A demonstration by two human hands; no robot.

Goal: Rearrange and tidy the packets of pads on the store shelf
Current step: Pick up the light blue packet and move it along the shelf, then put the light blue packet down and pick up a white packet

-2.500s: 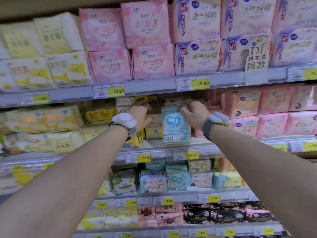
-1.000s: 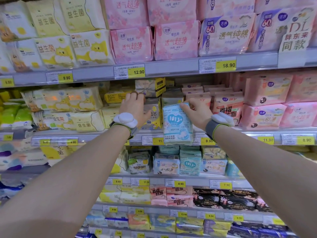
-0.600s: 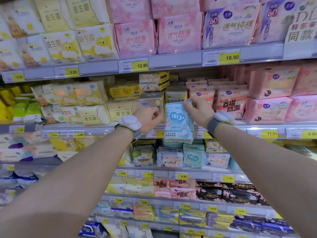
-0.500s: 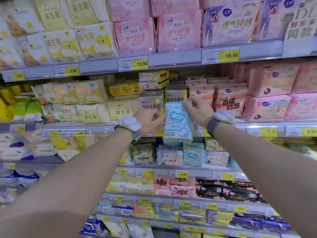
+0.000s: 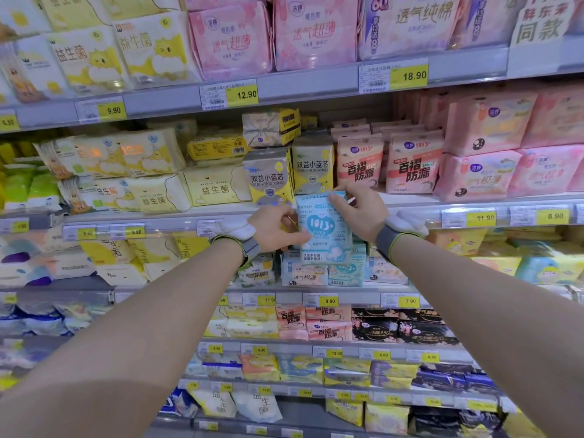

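Head view, close, facing shelves (image 5: 316, 86)

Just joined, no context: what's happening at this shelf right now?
A person is tidying pad packets on a store shelf. Both hands hold one light-blue packet in front of the shelves: the left hand grips its left edge, the right hand its top right corner. The packet is off the shelf, upright, not yet placed. Similar blue packets sit on the shelf just below it.
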